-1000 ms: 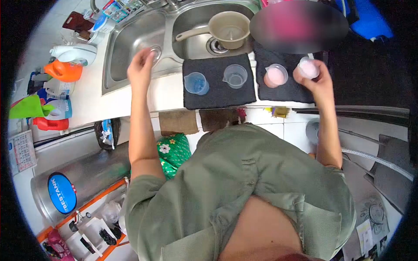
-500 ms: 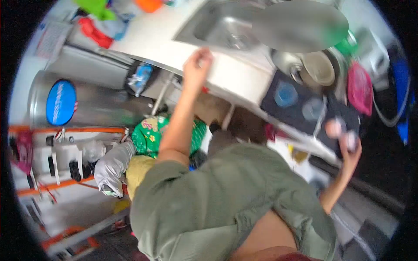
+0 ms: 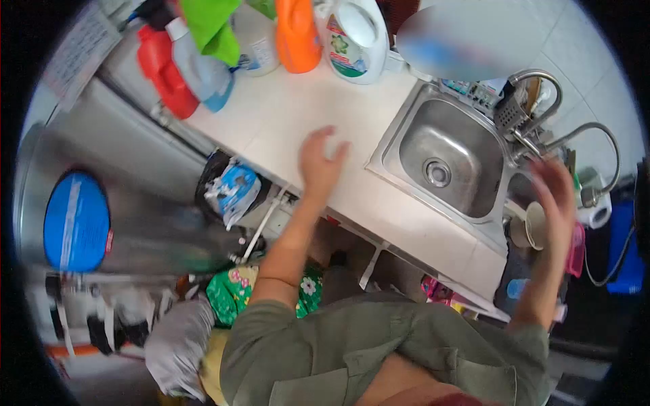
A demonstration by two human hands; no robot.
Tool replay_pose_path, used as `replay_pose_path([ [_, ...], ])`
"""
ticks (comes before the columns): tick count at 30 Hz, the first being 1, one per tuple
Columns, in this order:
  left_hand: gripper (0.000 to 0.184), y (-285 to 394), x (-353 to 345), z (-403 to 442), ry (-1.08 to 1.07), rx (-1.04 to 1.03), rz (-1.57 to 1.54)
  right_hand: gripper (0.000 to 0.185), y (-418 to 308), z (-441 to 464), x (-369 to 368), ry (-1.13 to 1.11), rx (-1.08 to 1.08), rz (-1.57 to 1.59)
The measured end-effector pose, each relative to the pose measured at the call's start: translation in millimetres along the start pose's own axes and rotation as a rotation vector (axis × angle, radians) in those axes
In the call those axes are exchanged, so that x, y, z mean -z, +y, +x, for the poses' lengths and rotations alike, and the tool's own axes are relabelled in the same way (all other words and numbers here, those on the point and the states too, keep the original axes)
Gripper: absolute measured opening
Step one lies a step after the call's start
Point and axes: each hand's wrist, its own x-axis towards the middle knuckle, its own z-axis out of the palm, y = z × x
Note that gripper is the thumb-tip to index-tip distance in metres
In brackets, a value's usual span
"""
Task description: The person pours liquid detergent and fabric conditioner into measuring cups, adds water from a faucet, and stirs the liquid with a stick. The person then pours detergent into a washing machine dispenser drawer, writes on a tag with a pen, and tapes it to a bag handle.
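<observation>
Over the white countertop [image 3: 271,135], my left hand [image 3: 321,162] is open, thumb and fingers apart, with nothing in it. My right hand [image 3: 555,193] is raised at the right of the steel sink [image 3: 433,135], slightly blurred, its fingers spread and no object visible in them. It is nearest to the curved faucet [image 3: 559,95] and a beige bowl [image 3: 537,225], which it partly overlaps in view. A light blue cup [image 3: 518,289] sits on the dark surface beside my right forearm.
Along the back stand an orange bottle [image 3: 298,40], a white detergent jug [image 3: 353,57] and a red bottle [image 3: 162,78]. A bagged bin [image 3: 233,193] is below the counter's left edge. A perforated steel caddy [image 3: 511,111] stands behind the sink; a pink basket [image 3: 577,250] lies right.
The view has turned, showing more of the counter and sink. My right hand has left a small pinkish item on the dark mat and moved up beside the sink. My left hand's fingers have spread.
</observation>
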Motion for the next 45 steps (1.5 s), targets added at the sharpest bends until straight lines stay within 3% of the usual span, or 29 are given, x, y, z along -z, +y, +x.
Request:
replay_pose_path([
  [2, 0.055, 34.7, -41.8, -13.0, -0.319, 0.064, -0.47, 0.046, 20.5, 100.4, -87.6, -0.23, -0.058, -0.022],
  [4, 0.073, 88.4, -57.7, -23.9, -0.663, -0.114, -0.503, 0.056, 42.5, 195.2, -161.7, -0.329, 0.08, -0.097],
  [5, 0.073, 103.9, -72.2, -33.9, -0.736, -0.153, -0.558, 0.081, 42.3, 226.8, -193.5, -0.272, -0.181, -0.102],
  [6, 0.079, 117.8, -82.0, -45.4, -0.831, -0.171, -0.567, 0.073, 29.6, 251.5, -214.9, -0.298, -0.097, -0.152],
  [7, 0.084, 125.7, -90.5, -55.4, -0.92, -0.192, -0.569, 0.065, 2.2, 251.7, -235.6, -0.088, -0.185, -0.287],
  [8, 0.084, 123.6, -94.7, -61.4, -1.156, -0.023, -0.822, 0.07, 46.0, 308.3, -280.7, 0.101, -0.019, -0.421],
  [9, 0.084, 121.8, -98.5, -67.7, -1.379, 0.251, -1.069, 0.062, 50.9, 321.3, -286.5, 0.074, -0.008, -0.434],
  [10, 0.084, 120.1, -102.0, -74.2, -1.554, 0.542, -1.207, 0.064, 46.3, 316.4, -299.0, 0.209, -0.041, -0.417],
  [11, 0.084, 134.2, -90.3, -55.6, -1.588, 0.503, -1.222, 0.062, 37.8, 309.8, -309.6, 0.311, -0.132, -0.36],
  [12, 0.083, 148.3, -78.5, -37.3, -1.622, 0.463, -1.236, 0.059, 55.3, 330.1, -320.4, 0.273, -0.209, -0.053],
  [13, 0.084, 148.0, -83.0, -37.7, -1.585, 0.287, -1.094, 0.053, 48.6, 320.1, -315.5, 0.154, -0.25, 0.096],
  [14, 0.084, 147.5, -86.5, -40.5, -1.535, 0.123, -0.954, 0.047, 55.0, 322.6, -319.4, -0.006, -0.087, 0.036],
  [15, 0.085, 148.1, -89.0, -46.5, -1.472, -0.029, -0.818, 0.046, 56.8, 307.1, -324.2, 0.082, 0.003, 0.087],
  [17, 0.086, 152.4, -97.5, -55.8, -1.3, -0.342, -0.554, 0.048, 53.0, 289.1, -328.3, 0.089, -0.012, 0.143],
  [21, 0.097, 206.3, -155.5, -96.1, -1.332, -0.381, -0.858, 0.068, 80.0, 281.1, -330.7, 0.016, 0.014, 0.174],
  [25, 0.102, 280.4, -185.8, -139.9, -1.404, -0.411, -0.971, 0.068, 77.7, 255.2, -314.6, -0.016, 0.003, 0.156],
  [27, 0.103, 305.0, -199.1, -165.8, -1.319, -0.52, -0.88, 0.065, 74.9, 238.7, -301.5, 0.004, 0.045, 0.204],
  [29, 0.104, 321.6, -208.3, -180.5, -1.264, -0.527, -0.917, 0.054, 72.2, 224.9, -291.2, 0.013, 0.018, 0.216],
  [31, 0.094, 329.0, -220.6, -186.7, -1.391, -0.529, -0.89, 0.053, 77.8, 225.3, -290.7, 0.035, 0.103, 0.223],
  [34, 0.072, 322.9, -216.5, -171.2, -1.418, -0.416, -0.895, 0.055, 88.7, 226.0, -293.9, 0.0, 0.004, 0.266],
  [35, 0.066, 311.0, -217.7, -171.1, -1.39, -0.337, -0.906, 0.058, 84.8, 218.9, -279.4, -0.073, 0.044, 0.34],
  [37, 0.061, 274.6, -202.8, -147.7, -1.303, -0.319, -0.863, 0.061, 94.5, 225.1, -268.7, -0.099, 0.14, 0.165],
  [39, 0.059, 221.5, -187.3, -119.9, -1.201, -0.301, -0.854, 0.059, 82.8, 225.7, -237.3, -0.142, -0.066, 0.179],
  [41, 0.058, 167.5, -138.6, -68.5, -1.042, -0.498, -0.462, 0.05, 52.8, 221.1, -195.0, -0.195, -0.18, 0.212],
  [42, 0.059, 140.0, -124.6, -50.3, -1.117, -0.341, -0.483, 0.041, 53.5, 226.2, -183.7, -0.22, -0.122, 0.303],
  [43, 0.06, 111.9, -109.5, -36.6, -1.187, -0.186, -0.518, 0.055, 25.5, 227.4, -162.2, -0.153, -0.231, 0.14],
  [44, 0.06, 88.2, -92.4, -23.8, -1.159, -0.053, -0.534, 0.043, 19.2, 224.2, -155.6, -0.11, -0.251, 0.358],
  [45, 0.061, 67.4, -76.8, -13.7, -1.124, 0.071, -0.553, 0.039, 6.9, 218.6, -142.3, -0.131, -0.2, 0.233],
])
